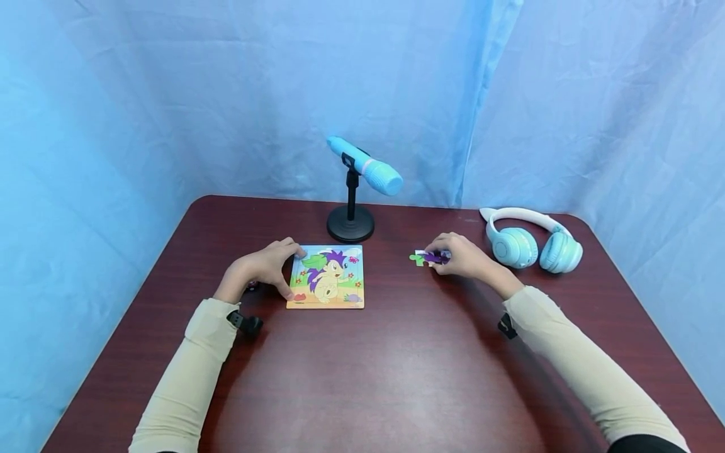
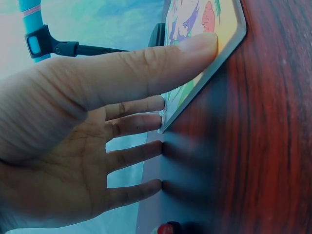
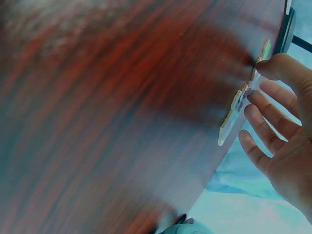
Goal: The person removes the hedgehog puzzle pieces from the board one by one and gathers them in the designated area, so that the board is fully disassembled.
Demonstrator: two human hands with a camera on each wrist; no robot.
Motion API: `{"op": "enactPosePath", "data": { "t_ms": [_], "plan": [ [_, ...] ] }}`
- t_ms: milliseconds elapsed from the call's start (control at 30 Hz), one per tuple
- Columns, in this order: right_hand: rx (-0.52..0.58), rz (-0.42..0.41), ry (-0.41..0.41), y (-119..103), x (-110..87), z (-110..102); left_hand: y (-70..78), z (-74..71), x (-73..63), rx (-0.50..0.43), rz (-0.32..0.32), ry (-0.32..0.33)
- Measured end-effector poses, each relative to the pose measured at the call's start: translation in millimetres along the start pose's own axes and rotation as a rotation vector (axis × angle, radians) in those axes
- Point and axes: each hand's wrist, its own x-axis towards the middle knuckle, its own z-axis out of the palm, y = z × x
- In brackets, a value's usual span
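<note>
A square picture puzzle (image 1: 334, 280) showing a purple-haired hedgehog lies flat on the table. My left hand (image 1: 270, 264) rests at its left side. In the left wrist view the thumb (image 2: 195, 46) presses on the puzzle's face near a corner, while the other fingers are spread and mostly straight. Farther right, my right hand (image 1: 460, 255) holds several loose puzzle pieces (image 1: 419, 258), green, purple and white, between thumb and fingers at the tabletop. Part of these pieces (image 3: 233, 117) stick out past the fingertips in the right wrist view; the hand covers some.
Behind the puzzle a blue microphone (image 1: 365, 167) stands on a black round-based stand (image 1: 350, 224). Pale blue headphones (image 1: 515, 247) lie at the back right. A small dark and red object (image 2: 165, 228) sits near my left wrist. Blue curtains surround the table (image 1: 362, 377).
</note>
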Motion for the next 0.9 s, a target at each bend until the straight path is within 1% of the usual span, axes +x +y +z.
{"op": "enactPosePath", "data": {
  "t_ms": [167,300,400,567,700,800,900],
  "plan": [
    [0.020,-0.018,0.006,-10.1,8.0,0.2,-1.3,1.5,-2.3,-0.018,0.006,0.005],
    [0.060,-0.058,0.012,-28.3,23.0,4.8,-0.8,1.9,-3.5,-0.039,-0.006,0.004],
    [0.080,-0.072,-0.003,-47.2,37.5,14.3,-0.8,2.5,-4.5,-0.057,-0.009,0.006],
    [0.104,-0.091,-0.067,-84.5,62.5,32.9,-1.9,3.3,-4.9,-0.079,0.012,0.009],
    [0.154,-0.120,-0.110,-114.8,79.2,42.9,-2.8,3.9,-3.7,-0.090,0.016,0.006],
    [0.189,-0.133,-0.130,-131.7,90.3,49.8,-2.9,3.4,-1.9,-0.096,0.008,0.002],
    [0.216,-0.140,-0.147,-142.7,101.6,58.2,-2.7,2.0,-0.9,-0.102,-0.004,0.001]
  ]
}}
